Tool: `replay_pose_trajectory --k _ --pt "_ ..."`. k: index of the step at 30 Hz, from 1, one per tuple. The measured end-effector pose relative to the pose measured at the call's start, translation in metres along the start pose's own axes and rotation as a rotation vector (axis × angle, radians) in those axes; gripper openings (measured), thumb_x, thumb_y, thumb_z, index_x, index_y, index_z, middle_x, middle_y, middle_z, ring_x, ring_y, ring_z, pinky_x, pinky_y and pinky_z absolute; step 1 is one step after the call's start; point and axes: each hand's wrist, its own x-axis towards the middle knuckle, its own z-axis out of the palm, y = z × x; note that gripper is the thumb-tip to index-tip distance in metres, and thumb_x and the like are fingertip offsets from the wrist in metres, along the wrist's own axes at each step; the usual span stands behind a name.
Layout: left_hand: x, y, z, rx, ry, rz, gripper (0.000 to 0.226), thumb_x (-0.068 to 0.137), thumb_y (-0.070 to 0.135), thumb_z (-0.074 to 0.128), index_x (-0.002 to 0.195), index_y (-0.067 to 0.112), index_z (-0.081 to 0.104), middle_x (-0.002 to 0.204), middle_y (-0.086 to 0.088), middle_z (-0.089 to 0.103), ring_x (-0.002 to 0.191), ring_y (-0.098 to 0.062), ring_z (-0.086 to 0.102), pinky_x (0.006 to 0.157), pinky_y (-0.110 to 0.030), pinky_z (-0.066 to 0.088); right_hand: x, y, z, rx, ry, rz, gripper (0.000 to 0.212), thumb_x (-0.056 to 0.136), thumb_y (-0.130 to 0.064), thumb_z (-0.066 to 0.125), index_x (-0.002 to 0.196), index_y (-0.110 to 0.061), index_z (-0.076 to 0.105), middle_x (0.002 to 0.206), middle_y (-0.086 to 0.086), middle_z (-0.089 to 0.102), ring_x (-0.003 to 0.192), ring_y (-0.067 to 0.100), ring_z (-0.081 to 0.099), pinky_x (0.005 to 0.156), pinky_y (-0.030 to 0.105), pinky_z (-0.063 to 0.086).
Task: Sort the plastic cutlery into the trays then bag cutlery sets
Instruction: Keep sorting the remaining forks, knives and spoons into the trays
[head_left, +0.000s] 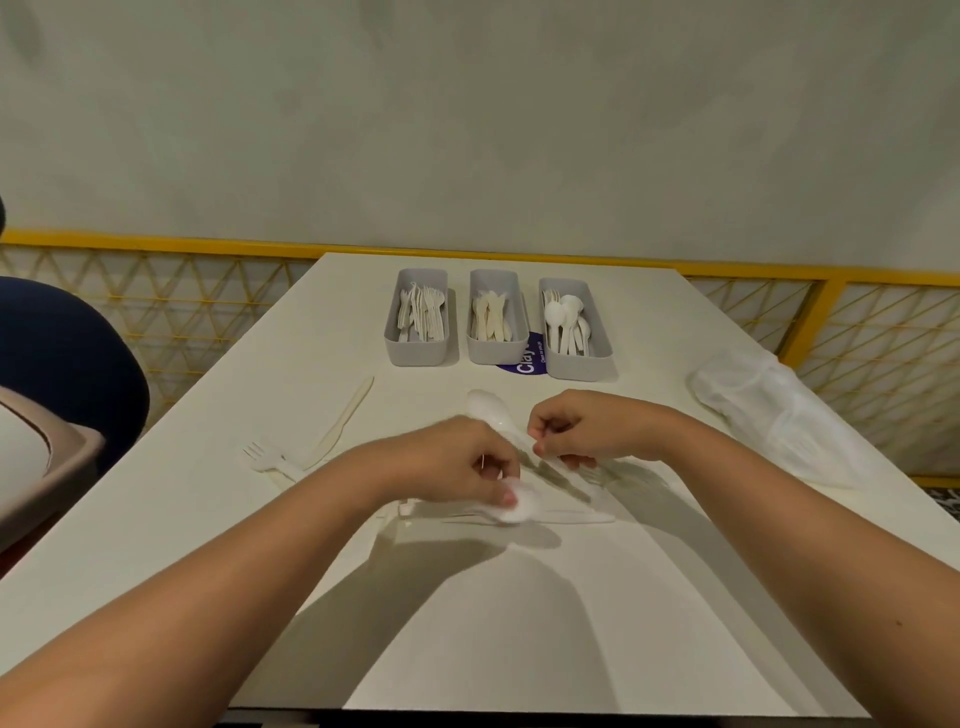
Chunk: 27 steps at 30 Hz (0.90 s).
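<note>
Just before the trays (493, 353), the left hand (457, 462) pinches a spoon (519, 508). The right hand (587, 428), fingers curled, seems to pinch a clear bag (561, 483) open. Slack film could snag the spoon and spill the set.

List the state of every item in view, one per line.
left tray: upright, holds forks
middle tray: upright, holds knives
right tray: upright, holds spoons
loose knife: flat on table, unsorted
loose fork: flat by the knife, unsorted
left hand: curled, grips spoon
right hand: fingertips pinched, on what unclear
bag pile: lying flat, right of trays, untouched
</note>
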Motion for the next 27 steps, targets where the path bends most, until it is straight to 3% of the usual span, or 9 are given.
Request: replay_pose_trajectory --k 3,7,12,16,19,23,27 --pt "0.004 -0.001 -0.015 -0.149 0.172 -0.028 0.01 0.088 0.021 0.062 0.079 0.017 0.06 0.065 0.009 0.049 0.057 -0.004 0.046 0.057 -0.014 0.039 -0.002 -0.001 -0.001 0.12 0.035 -0.032 0.01 0.091 -0.006 0.054 0.083 -0.012 0.055 0.066 0.003 0.054 0.056 0.012 0.052 0.054 0.021 0.043" --pt "0.013 -0.004 -0.029 -0.38 0.455 -0.162 0.02 0.093 0.017 0.054 0.087 -0.002 0.059 0.063 -0.001 0.051 0.048 -0.008 0.05 0.05 -0.019 0.044 0.001 -0.007 0.0 0.305 0.102 -0.082 0.011 0.092 -0.005 0.051 0.083 -0.012 0.054 0.073 0.001 0.059 0.067 0.014 0.056 0.063 0.027 0.047" --pt "0.031 -0.003 -0.036 -0.787 0.689 -0.232 0.012 0.095 0.01 0.049 0.089 0.005 0.057 0.068 -0.008 0.056 0.051 -0.016 0.053 0.046 -0.021 0.049 0.01 -0.017 0.01 0.652 0.201 -0.049 0.011 0.098 -0.009 0.04 0.09 -0.009 0.047 0.09 0.016 0.068 0.083 0.027 0.068 0.085 0.041 0.055" --pt "0.047 -0.006 -0.035 -0.917 0.748 -0.275 0.015 0.096 0.008 0.045 0.083 0.008 0.053 0.067 -0.01 0.055 0.051 -0.018 0.054 0.045 -0.024 0.049 0.011 -0.024 0.016 0.752 0.234 -0.028 0.013 0.102 -0.013 0.032 0.106 -0.009 0.043 0.082 0.017 0.067 0.068 0.027 0.068 0.067 0.037 0.058" --pt "0.058 -0.01 -0.035 -0.995 0.785 -0.305 0.01 0.095 0.006 0.043 0.086 0.006 0.047 0.065 -0.01 0.054 0.047 -0.017 0.054 0.042 -0.023 0.047 0.015 -0.022 0.02 0.724 0.327 -0.015 0.015 0.103 -0.017 0.03 0.11 -0.01 0.041 0.074 0.01 0.061 0.05 0.017 0.053 0.047 0.026 0.045" --pt "0.077 -0.011 -0.035 -1.021 0.784 -0.32 0.013 0.095 0.005 0.043 0.082 0.009 0.042 0.064 -0.01 0.054 0.036 -0.01 0.053 0.039 -0.022 0.046 0.02 -0.013 0.017 0.715 0.351 -0.022 0.02 0.101 -0.023 0.035 0.115 -0.014 0.046 0.069 0.001 0.048 0.048 0.01 0.034 0.043 0.021 0.031" --pt "0.098 -0.004 -0.037 -0.954 0.728 -0.319 0.003 0.095 0.01 0.047 0.096 0.007 0.046 0.067 -0.009 0.056 0.048 -0.015 0.055 0.045 -0.024 0.049 0.023 -0.004 0.006 0.706 0.327 -0.011 0.014 0.1 -0.009 0.035 0.101 -0.016 0.047 0.065 0.001 0.04 0.047 0.01 0.03 0.039 0.018 0.028"
